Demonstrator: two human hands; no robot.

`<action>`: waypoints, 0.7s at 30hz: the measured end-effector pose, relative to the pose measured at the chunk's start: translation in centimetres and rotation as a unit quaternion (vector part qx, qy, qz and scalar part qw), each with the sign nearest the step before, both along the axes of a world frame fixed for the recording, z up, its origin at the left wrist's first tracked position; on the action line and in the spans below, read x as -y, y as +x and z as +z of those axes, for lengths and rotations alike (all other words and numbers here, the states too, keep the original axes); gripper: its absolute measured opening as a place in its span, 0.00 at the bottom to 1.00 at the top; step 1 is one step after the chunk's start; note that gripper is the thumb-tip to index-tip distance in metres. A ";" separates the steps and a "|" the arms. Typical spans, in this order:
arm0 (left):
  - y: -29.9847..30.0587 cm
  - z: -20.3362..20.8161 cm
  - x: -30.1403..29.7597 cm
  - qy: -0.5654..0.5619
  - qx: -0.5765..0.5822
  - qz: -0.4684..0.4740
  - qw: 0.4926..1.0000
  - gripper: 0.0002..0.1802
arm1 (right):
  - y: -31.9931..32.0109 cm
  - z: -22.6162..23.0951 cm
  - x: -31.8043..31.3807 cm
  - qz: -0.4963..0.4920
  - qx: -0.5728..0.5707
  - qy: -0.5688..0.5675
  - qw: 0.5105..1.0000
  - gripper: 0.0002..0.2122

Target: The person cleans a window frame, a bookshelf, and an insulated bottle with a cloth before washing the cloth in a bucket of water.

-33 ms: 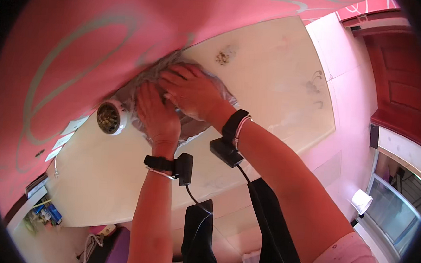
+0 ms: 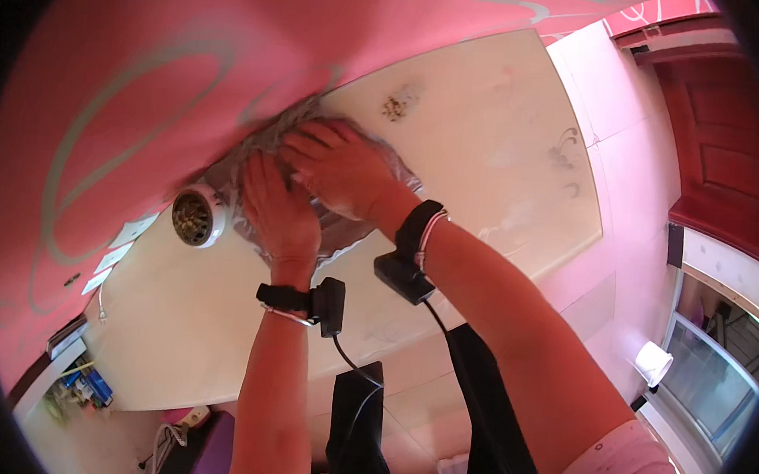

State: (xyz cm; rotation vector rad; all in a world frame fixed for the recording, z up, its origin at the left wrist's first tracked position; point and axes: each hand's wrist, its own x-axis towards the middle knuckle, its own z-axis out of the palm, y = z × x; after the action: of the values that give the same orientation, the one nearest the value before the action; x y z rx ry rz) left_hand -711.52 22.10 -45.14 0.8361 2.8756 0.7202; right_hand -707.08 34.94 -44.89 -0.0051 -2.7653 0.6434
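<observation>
A crumpled, shiny greyish-purple plastic bag or sheet (image 2: 345,233) lies on the cream table (image 2: 506,149), close against the pink wall. Both hands press down on it from above. My left hand (image 2: 283,218) rests with its fingers stretched toward the wall. To its right and slightly farther off, my right hand (image 2: 342,169) lies flat, fingers extended, its thumb near the left hand's fingers. Whatever is beneath the palms is hidden. Just left of the bag stands a round white container (image 2: 216,218) with a brownish, patterned inside that I cannot make out.
A pink wall (image 2: 126,117) with grey swirls borders the table's far and left sides. Dark specks (image 2: 396,106) mark the tabletop beyond the bag. At the left end sit a white plug (image 2: 103,314) and small blue packages (image 2: 97,385). A white bucket (image 2: 652,364) stands at the right.
</observation>
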 end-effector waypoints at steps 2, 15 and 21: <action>0.2 -0.3 0.0 -0.035 -0.020 0.008 0.999 0.29 | 0.1 -0.5 0.1 -0.019 0.001 0.013 1.000 0.18; 9.4 -0.4 -17.5 -0.102 -0.114 -0.090 0.984 0.30 | 10.8 0.0 -16.7 -0.083 0.024 0.049 0.995 0.18; 11.3 -0.3 -26.7 -0.062 -0.132 -0.145 0.979 0.29 | 14.5 0.0 -24.6 -0.135 0.029 0.091 0.986 0.21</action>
State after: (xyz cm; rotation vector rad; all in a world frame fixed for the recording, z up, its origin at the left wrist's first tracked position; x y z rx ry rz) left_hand -700.26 48.77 -45.43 1.3877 2.8820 0.4229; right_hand -692.59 59.55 -44.85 -0.3578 -2.7962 0.3233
